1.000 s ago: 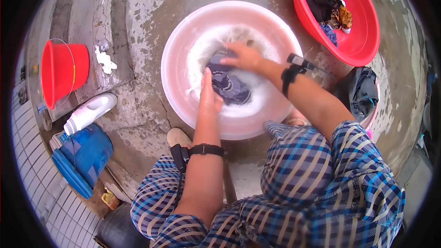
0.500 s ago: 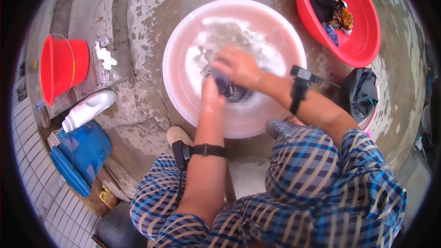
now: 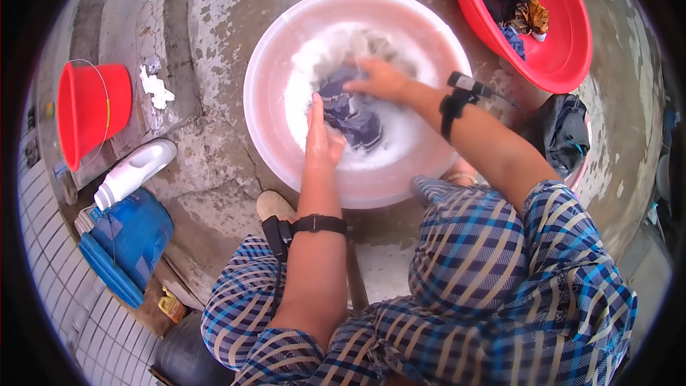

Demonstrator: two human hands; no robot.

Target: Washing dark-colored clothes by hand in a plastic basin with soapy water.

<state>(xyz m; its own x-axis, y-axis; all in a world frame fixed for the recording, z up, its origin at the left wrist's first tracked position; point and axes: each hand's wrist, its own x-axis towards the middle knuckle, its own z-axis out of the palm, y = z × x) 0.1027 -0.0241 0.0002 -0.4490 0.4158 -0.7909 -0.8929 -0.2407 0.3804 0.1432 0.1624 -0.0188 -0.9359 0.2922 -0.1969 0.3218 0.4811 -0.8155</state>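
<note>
A dark blue-grey garment (image 3: 350, 114) lies spread in foamy water inside a large pale pink basin (image 3: 268, 43). My left hand (image 3: 321, 132) is at the garment's left edge, fingers stretched out and thumb apart. Over the garment's upper right reaches my right hand (image 3: 380, 78), slightly blurred, its fingers extended and apart; whether they touch the cloth is hard to tell. White suds (image 3: 304, 64) ring the cloth and hide part of its edges.
A red basin (image 3: 568, 50) with dark and patterned clothes stands at upper right, above a black bag (image 3: 561, 136). To the left are a red bucket (image 3: 107, 104), a white bottle (image 3: 139, 168) and a blue container (image 3: 143, 232). A concrete ledge (image 3: 171, 43) runs behind them.
The garment was bunched between my two hands and now lies spread out in the suds. My right hand has moved off it toward the upper right, and both hands have loosened.
</note>
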